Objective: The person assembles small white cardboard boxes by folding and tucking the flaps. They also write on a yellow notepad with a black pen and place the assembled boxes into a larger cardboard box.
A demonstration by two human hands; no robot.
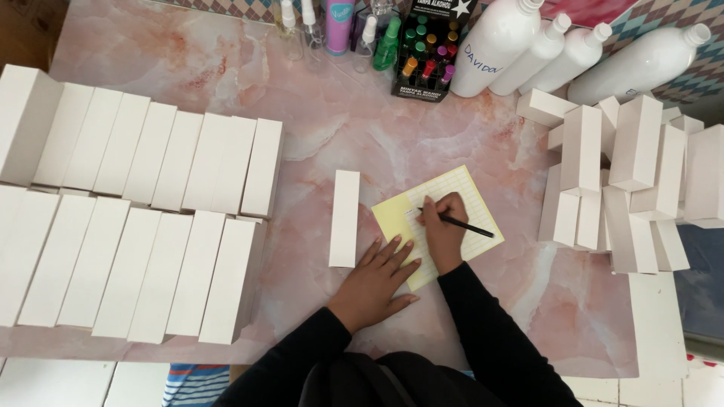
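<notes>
Step in hand, as it looks: writing on the yellow ruled paper sheet [467,197] lying flat on the pink marbled tabletop [339,128]. Right hand [443,226] fingers clenched round a slim black pen [469,226], tip at the sheet's upper left part, barrel pointing right past the knuckles. Left hand [377,279] flat, fingers released and spread, fingertips pressing the sheet's lower left corner to pin it. Both sleeves black.

Next move likely calls for keeping the sheet pinned while the pen tracks along the ruled lines; steady wrist, no slip of the paper.

Just left of the left fingertips: one plain white rectangular cardboard box [345,217], lying lengthwise, apart from the sheet, close to the hand but not touched.

Far left of the fingers: two neat rows of white boxes [143,218], side by side, no labels visible. Right of the pen hand: loose pile of white boxes [626,181], some upright, some tilted. Beyond the fingers, at the table's far edge: black display carton of small coloured bottles [427,51], printed front; small clear and green spray bottles [377,41] left of it; four large white plastic bottles [573,53] leaning to its right, one with handwriting.
</notes>
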